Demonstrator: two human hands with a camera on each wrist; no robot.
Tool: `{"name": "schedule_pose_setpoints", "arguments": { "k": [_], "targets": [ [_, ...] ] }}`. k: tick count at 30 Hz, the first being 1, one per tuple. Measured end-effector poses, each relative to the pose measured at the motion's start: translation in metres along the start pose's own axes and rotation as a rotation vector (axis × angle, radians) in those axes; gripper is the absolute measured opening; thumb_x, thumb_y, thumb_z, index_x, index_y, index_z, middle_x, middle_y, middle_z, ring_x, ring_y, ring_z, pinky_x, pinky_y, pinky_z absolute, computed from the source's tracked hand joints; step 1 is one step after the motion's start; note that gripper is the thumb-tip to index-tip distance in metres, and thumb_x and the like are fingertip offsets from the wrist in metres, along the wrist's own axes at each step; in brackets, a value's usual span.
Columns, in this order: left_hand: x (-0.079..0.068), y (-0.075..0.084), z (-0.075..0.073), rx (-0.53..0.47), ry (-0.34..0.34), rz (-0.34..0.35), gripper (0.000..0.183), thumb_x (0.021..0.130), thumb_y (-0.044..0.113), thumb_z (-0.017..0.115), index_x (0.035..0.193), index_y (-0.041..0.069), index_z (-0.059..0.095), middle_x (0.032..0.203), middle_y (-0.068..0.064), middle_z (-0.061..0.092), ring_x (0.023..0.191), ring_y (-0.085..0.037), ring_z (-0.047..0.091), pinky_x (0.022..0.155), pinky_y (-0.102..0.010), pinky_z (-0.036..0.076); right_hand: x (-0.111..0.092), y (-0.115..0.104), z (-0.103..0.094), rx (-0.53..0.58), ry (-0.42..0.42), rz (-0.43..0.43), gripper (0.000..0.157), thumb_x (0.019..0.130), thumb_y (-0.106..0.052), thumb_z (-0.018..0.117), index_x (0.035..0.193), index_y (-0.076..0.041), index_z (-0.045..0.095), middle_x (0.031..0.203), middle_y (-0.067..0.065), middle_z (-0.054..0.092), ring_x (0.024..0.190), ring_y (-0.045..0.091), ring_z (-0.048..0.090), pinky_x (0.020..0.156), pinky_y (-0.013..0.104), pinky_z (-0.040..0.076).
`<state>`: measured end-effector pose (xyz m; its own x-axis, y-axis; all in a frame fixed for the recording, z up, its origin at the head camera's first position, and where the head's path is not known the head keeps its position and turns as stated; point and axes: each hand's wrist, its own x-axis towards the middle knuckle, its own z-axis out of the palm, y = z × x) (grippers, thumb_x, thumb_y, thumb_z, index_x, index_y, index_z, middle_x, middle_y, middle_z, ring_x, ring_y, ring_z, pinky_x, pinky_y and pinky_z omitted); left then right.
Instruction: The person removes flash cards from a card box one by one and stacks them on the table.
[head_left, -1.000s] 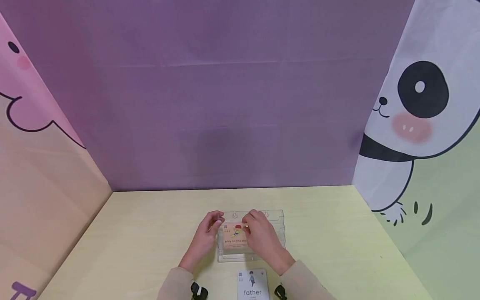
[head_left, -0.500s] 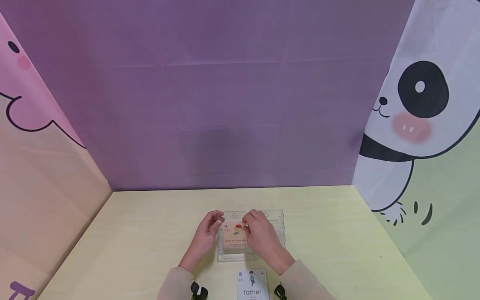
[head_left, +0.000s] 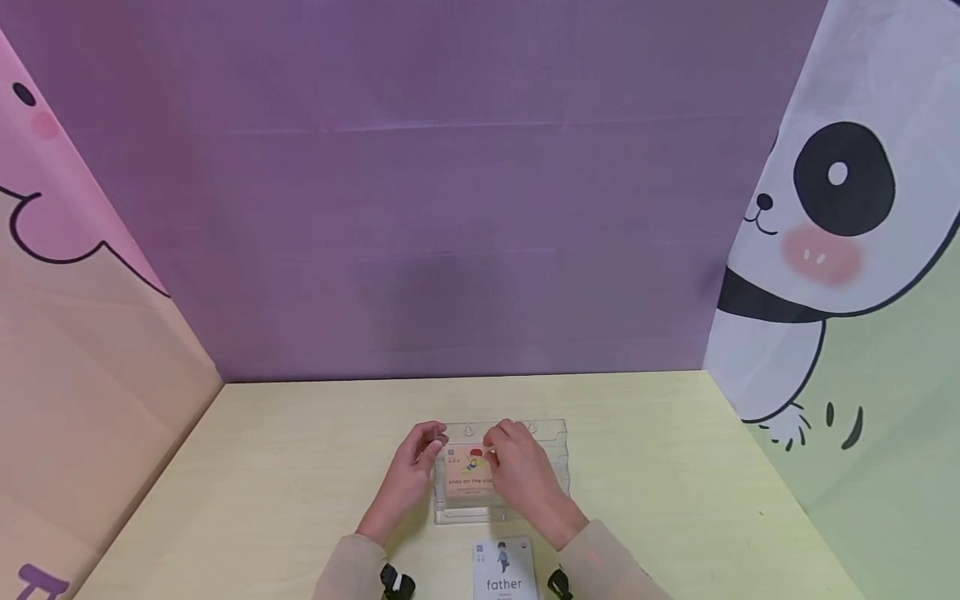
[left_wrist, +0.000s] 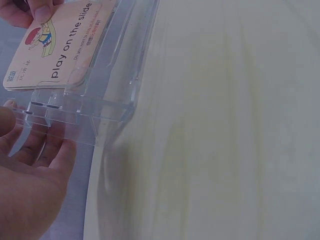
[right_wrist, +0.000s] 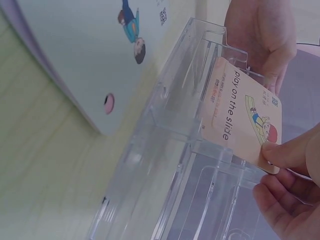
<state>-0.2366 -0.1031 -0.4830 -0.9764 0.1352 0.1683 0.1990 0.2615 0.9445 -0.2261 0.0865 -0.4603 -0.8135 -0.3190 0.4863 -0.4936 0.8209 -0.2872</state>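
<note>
In the middle of the table stands a clear plastic card holder (head_left: 551,432), with stepped compartments. A small stack of peach flashcards (right_wrist: 227,112), the front one printed "play on the slide", sits in its left compartment. My right hand (head_left: 528,477) pinches the upper corner of the cards between thumb and fingers. At the holder's left side my left hand (head_left: 407,479) grips its clear edge, fingers showing through the plastic (left_wrist: 65,117) in the left wrist view. A white "father" flashcard stack (head_left: 504,571) lies nearer me, between the forearms.
The pale wooden table (head_left: 300,450) meets a purple backdrop (head_left: 480,208) behind the holder. Printed side panels with a panda (head_left: 810,275) and a pink figure (head_left: 67,192) flank it. Black straps (head_left: 397,582) hang by the wrists.
</note>
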Motion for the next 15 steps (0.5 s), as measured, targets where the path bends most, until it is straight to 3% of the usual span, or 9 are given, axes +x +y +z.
{"name": "schedule_pose_setpoints", "arguments": {
  "k": [5,10,15],
  "targets": [
    [0.006,-0.022,0.001,-0.010,0.006,-0.007,0.029,0.100,0.012,0.048,0.129,0.007,0.048,0.123,-0.015,0.057,0.120,-0.026,0.051,0.108,-0.047,0.035,0.001,0.000,0.000,-0.001,-0.001,-0.002,0.012,0.081,-0.004,0.072,0.089,-0.011,0.065,0.087,-0.004,0.057,0.080,0.012,0.051,0.073,0.021,0.053],
    [0.009,-0.028,0.002,-0.010,0.010,0.044,0.030,0.100,0.013,0.048,0.128,0.004,0.048,0.120,-0.014,0.058,0.117,-0.027,0.052,0.106,-0.046,0.037,0.001,0.000,0.001,-0.008,0.016,-0.023,0.013,0.081,-0.003,0.072,0.088,-0.010,0.064,0.085,-0.002,0.057,0.078,0.012,0.051,0.068,0.020,0.052],
    [0.010,-0.029,0.003,-0.004,0.013,0.039,0.029,0.100,0.012,0.047,0.128,0.005,0.049,0.119,-0.013,0.058,0.118,-0.026,0.052,0.107,-0.045,0.037,0.001,0.001,0.002,-0.007,0.019,-0.025,0.013,0.081,-0.002,0.072,0.089,-0.009,0.064,0.085,-0.002,0.056,0.078,0.011,0.050,0.068,0.019,0.052]
  ]
}}
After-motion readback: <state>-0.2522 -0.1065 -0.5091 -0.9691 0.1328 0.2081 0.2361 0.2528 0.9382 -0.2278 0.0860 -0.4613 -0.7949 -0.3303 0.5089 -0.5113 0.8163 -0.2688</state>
